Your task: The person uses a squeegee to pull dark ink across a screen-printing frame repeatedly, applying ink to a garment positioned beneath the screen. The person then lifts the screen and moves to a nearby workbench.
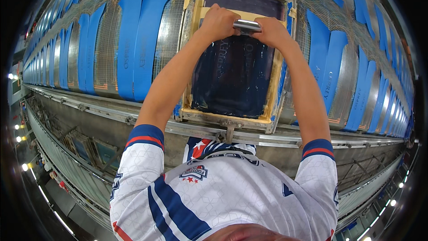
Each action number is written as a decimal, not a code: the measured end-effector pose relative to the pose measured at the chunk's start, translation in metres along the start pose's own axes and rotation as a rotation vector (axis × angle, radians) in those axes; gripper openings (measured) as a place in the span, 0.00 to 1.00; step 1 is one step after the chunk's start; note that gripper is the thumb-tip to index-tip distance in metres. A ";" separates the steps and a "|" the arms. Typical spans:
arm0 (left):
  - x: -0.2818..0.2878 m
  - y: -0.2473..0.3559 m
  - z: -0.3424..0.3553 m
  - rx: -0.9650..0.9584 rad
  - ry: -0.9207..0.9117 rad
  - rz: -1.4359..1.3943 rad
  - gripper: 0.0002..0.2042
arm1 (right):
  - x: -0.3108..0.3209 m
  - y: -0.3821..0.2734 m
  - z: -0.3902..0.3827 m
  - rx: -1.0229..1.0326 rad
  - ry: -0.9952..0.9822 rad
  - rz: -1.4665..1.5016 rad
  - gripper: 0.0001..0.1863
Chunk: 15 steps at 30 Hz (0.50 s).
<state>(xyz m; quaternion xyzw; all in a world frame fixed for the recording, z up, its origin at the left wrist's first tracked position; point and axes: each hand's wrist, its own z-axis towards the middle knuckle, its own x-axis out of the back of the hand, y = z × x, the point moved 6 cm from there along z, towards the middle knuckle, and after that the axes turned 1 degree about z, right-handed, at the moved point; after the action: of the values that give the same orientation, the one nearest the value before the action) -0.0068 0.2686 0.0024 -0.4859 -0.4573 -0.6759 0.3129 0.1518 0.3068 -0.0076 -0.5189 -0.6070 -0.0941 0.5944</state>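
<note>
A screen-printing frame (272,122) with tan tape along its inner edges lies on the long table, its mesh (229,82) coated with glossy dark ink. Across the upper part of the screen is a silver-handled squeegee (247,25). My left hand (217,21) is closed on the squeegee's left end, and my right hand (270,31) is closed on its right end. Both forearms reach up from the lower edge, either side of the frame. The squeegee's blade is mostly hidden under the handle and my hands.
Rows of blue cut pieces (130,49) lie on metal boards to the left and right (318,58) of the frame. A metal rail (187,130) runs along the near table edge. Below it at left, more framed screens (104,151) stand in a lower rack.
</note>
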 end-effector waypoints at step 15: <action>-0.007 0.081 -0.130 -0.033 0.122 -0.091 0.09 | -0.080 -0.052 -0.125 0.180 0.111 -0.082 0.09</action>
<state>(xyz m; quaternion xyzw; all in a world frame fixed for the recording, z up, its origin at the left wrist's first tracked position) 0.0174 0.1172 0.0071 -0.4278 -0.4477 -0.7251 0.3011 0.1716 0.1504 -0.0123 -0.4321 -0.5999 -0.0921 0.6670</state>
